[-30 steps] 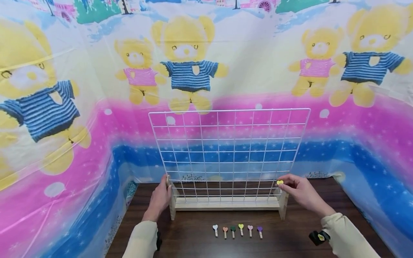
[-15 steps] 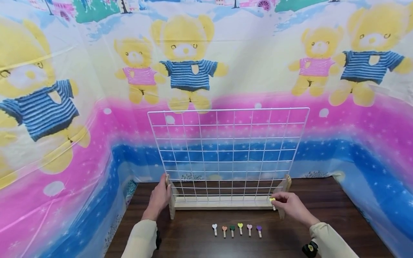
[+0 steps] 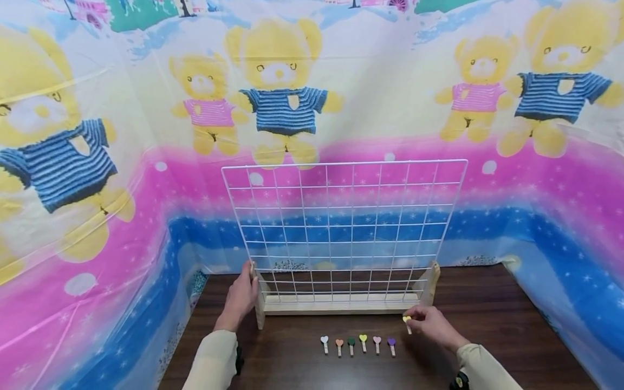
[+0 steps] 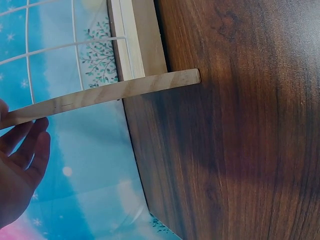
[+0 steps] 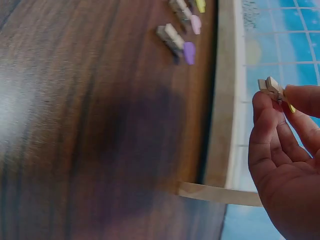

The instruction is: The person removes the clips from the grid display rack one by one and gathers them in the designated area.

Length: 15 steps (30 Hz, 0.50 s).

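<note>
A white wire grid panel (image 3: 341, 164) stands upright in a pale wooden stand (image 3: 341, 309). My left hand (image 3: 239, 300) grips the stand's left side post (image 4: 115, 92), thumb on one face and fingers on the other. Between right thumb and fingers I pinch a small wooden clothespin (image 5: 271, 86) with a yellow heart (image 3: 407, 319). That right hand (image 3: 434, 325) is just in front of the stand's right end, above the table. To its left lies a row of several heart clothespins, including white (image 3: 325, 341), green (image 3: 351, 343), another yellow (image 3: 363, 339) and purple (image 3: 392, 343).
The dark wood-grain table (image 3: 292, 357) carries the stand. Behind and at both sides hangs a cloth (image 3: 390, 108) printed with bears. The stand's right side post (image 3: 431, 281) rises behind my right hand.
My right hand has moved down and left with the yellow-heart clothespin, from the right side post to near the row's right end. My left hand stays on the left post.
</note>
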{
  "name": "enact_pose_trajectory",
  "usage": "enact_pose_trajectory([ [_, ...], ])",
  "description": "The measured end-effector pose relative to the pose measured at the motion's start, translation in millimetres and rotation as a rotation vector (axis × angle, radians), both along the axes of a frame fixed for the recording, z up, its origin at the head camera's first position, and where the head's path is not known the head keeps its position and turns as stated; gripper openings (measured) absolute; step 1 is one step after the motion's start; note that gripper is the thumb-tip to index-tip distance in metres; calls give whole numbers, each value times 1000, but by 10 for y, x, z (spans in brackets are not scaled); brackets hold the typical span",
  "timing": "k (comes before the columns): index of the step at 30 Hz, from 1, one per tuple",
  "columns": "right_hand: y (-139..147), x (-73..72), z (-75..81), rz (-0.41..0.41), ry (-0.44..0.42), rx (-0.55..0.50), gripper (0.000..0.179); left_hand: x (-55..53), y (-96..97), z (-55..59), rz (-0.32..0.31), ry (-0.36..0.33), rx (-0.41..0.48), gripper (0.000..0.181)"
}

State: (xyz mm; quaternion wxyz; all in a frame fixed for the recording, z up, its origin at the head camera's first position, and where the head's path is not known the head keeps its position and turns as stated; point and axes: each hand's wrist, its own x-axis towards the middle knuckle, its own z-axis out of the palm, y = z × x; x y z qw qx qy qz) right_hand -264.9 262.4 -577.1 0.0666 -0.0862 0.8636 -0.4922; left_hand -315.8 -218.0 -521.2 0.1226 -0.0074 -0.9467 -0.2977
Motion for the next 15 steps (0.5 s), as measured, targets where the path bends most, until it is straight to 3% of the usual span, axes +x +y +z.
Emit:
enact_pose_trajectory([
  [4, -11, 0, -114, 6, -28, 18, 19, -1, 1, 4, 1, 5, 1, 48],
  [15, 12, 7, -413, 86, 64, 78, 7, -6, -2, 17, -3, -18, -3, 47],
])
